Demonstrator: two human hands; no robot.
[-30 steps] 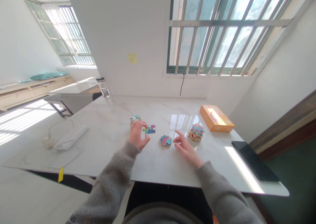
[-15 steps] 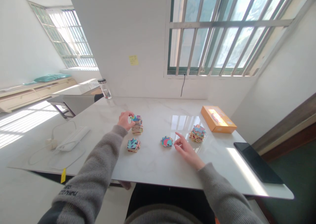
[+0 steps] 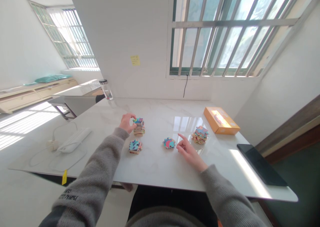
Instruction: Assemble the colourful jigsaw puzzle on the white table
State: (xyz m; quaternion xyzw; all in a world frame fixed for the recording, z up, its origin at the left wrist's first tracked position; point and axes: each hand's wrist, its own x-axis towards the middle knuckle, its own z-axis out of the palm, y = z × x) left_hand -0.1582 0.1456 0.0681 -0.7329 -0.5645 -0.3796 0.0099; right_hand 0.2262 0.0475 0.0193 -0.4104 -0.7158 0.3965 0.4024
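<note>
At the left-hand tall stack of jigsaw puzzle pieces (image 3: 139, 129), my left hand (image 3: 127, 123) has its thumb and index finger closed on the left edge of the top puzzle piece (image 3: 138, 120). In front of that stack lies a shorter pile of pieces (image 3: 135, 147). My right hand (image 3: 188, 151) hovers low over the table with its index finger stretched out and the other fingers loosely curled, holding nothing. Just left of its fingertips sits a small pile of blue and red pieces (image 3: 169, 143). Behind it to the right rises another stack of pieces (image 3: 200, 135).
An orange box (image 3: 221, 121) lies at the back right of the white table (image 3: 155, 170), with a black tablet (image 3: 261, 165) nearer the right edge. A power strip (image 3: 74, 140) with cables is on the left. A clear bottle (image 3: 106, 90) stands at the back left corner.
The top puzzle piece at my left hand has shifted slightly right, sitting more squarely over the tall stack. My right hand has barely moved.
</note>
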